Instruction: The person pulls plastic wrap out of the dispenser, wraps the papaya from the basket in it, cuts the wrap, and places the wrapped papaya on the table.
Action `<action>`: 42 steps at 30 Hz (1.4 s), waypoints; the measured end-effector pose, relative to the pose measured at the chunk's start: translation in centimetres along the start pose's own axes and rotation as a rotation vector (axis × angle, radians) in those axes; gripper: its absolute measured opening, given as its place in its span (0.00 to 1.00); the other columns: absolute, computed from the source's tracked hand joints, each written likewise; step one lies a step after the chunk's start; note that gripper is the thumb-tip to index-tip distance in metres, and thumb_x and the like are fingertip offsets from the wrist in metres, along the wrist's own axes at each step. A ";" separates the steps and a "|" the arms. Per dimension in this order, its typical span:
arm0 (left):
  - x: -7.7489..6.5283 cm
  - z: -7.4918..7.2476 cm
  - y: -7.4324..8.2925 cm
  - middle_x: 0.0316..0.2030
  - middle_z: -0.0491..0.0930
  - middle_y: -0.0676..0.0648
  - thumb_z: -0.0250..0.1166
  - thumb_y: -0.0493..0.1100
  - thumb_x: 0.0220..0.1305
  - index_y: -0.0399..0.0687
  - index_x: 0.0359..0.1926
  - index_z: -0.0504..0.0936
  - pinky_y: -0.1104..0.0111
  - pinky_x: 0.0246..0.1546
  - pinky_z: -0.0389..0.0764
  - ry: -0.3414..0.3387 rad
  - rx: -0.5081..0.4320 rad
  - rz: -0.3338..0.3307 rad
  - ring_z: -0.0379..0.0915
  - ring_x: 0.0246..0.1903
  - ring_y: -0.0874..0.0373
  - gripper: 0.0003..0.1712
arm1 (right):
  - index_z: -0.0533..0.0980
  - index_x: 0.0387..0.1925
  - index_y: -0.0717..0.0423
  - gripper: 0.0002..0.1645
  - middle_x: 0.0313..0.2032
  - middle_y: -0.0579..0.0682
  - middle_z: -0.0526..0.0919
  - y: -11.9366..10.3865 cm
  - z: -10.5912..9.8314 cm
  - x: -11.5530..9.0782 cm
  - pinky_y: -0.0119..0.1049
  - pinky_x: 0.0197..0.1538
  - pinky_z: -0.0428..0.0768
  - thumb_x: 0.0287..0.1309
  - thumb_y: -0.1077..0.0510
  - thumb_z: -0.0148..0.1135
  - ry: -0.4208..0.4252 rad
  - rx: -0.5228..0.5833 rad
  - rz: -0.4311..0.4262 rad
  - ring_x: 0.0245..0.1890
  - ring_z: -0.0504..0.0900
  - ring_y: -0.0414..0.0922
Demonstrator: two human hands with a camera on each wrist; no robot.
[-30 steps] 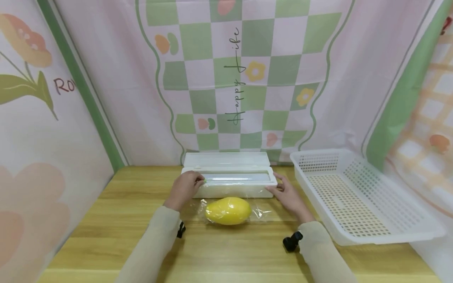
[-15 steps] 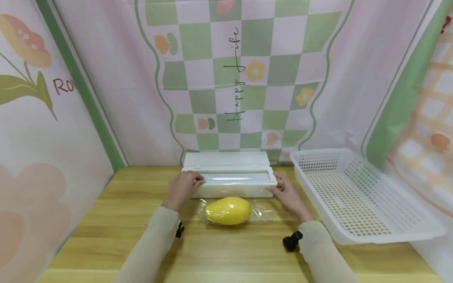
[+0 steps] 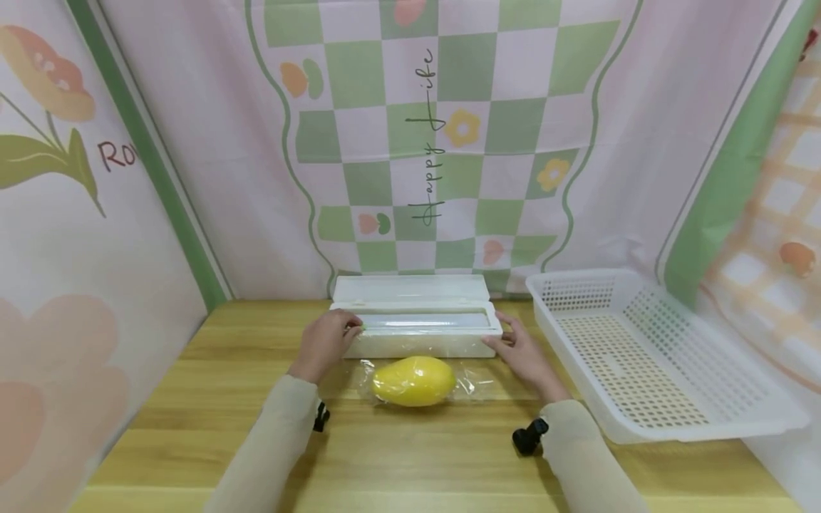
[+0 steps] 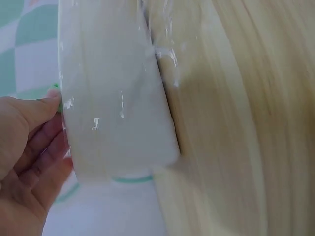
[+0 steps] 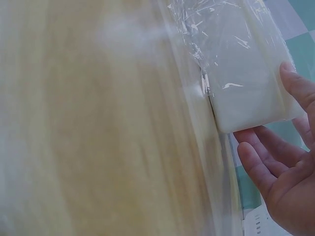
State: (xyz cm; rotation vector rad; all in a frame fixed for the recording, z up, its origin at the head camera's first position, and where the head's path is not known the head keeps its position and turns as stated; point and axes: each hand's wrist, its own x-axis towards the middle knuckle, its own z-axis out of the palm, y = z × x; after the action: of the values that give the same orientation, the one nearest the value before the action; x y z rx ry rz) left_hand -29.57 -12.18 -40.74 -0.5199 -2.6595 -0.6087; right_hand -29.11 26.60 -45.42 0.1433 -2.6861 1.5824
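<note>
one white box (image 3: 417, 347) on the table (image 3: 410, 470), with lid (image 3: 410, 288) tipped back
pinching a green piece (image 4: 60, 106) at its front edge with the left hand (image 3: 323, 343); gripping its right end with the right hand (image 3: 522, 356); with clear film (image 5: 197, 44) over its front, a yellow mango-shaped thing (image 3: 413, 382) in film just before it

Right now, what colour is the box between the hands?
The box is white, clearest in the head view.

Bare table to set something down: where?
Free: table left of the left sleeve; between it and the right sleeve, nearside of the yellow fruit. Crowded: white box, left hand and right hand near its ends, film flanking the fruit.
</note>
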 end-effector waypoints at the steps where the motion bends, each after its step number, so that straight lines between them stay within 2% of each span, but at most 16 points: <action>1: -0.1 -0.1 -0.2 0.38 0.85 0.46 0.70 0.41 0.65 0.44 0.40 0.88 0.61 0.38 0.84 -0.003 -0.019 -0.006 0.81 0.37 0.53 0.06 | 0.50 0.79 0.49 0.51 0.61 0.66 0.74 0.0 0.0 0.0 0.53 0.57 0.78 0.65 0.37 0.62 0.002 -0.002 0.000 0.64 0.70 0.62; 6: -0.4 -0.6 -0.9 0.36 0.83 0.46 0.69 0.39 0.66 0.41 0.40 0.87 0.62 0.41 0.83 -0.026 -0.083 -0.011 0.80 0.37 0.53 0.06 | 0.50 0.79 0.49 0.51 0.61 0.66 0.75 0.3 -0.2 0.1 0.52 0.55 0.79 0.65 0.36 0.62 0.011 -0.014 -0.005 0.63 0.71 0.61; 15: -0.6 -1.1 -1.3 0.39 0.85 0.47 0.70 0.43 0.65 0.47 0.40 0.88 0.60 0.38 0.84 -0.024 -0.019 -0.010 0.80 0.37 0.53 0.06 | 0.51 0.79 0.48 0.51 0.60 0.66 0.76 0.3 0.0 0.2 0.50 0.54 0.80 0.65 0.36 0.62 0.006 0.000 -0.001 0.61 0.73 0.61; 21: -0.7 -1.4 -1.5 0.42 0.84 0.43 0.70 0.39 0.65 0.42 0.41 0.88 0.57 0.44 0.83 -0.041 -0.078 -0.028 0.81 0.41 0.49 0.06 | 0.51 0.79 0.48 0.50 0.59 0.65 0.77 0.2 0.0 0.1 0.49 0.53 0.80 0.65 0.37 0.62 0.007 -0.002 0.000 0.61 0.73 0.60; 31: -0.8 -1.8 -2.4 0.44 0.82 0.39 0.68 0.37 0.67 0.37 0.43 0.86 0.58 0.46 0.83 -0.064 -0.151 -0.066 0.80 0.43 0.48 0.07 | 0.51 0.78 0.49 0.50 0.59 0.66 0.76 -0.1 0.2 0.0 0.49 0.54 0.80 0.65 0.39 0.63 0.013 0.004 0.008 0.59 0.75 0.60; 38: -0.8 -1.8 -2.9 0.42 0.82 0.40 0.67 0.36 0.67 0.37 0.42 0.86 0.58 0.44 0.83 -0.055 -0.165 -0.050 0.79 0.41 0.48 0.07 | 0.51 0.79 0.49 0.50 0.61 0.66 0.74 -0.2 0.2 0.1 0.52 0.56 0.78 0.65 0.38 0.63 0.004 0.001 0.014 0.61 0.73 0.61; 42: -0.8 -1.7 -2.9 0.46 0.81 0.37 0.67 0.38 0.68 0.37 0.43 0.86 0.55 0.47 0.82 -0.070 -0.163 -0.079 0.78 0.45 0.45 0.08 | 0.50 0.79 0.48 0.50 0.61 0.66 0.75 -0.2 0.1 0.0 0.51 0.56 0.78 0.65 0.38 0.63 0.006 -0.005 0.017 0.60 0.74 0.60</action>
State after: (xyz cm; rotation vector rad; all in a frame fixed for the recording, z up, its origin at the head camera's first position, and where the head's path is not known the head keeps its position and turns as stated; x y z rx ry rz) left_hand -29.61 -15.63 -40.60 -0.4913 -2.7217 -0.8510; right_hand -29.12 26.42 -45.33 0.1148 -2.6933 1.5785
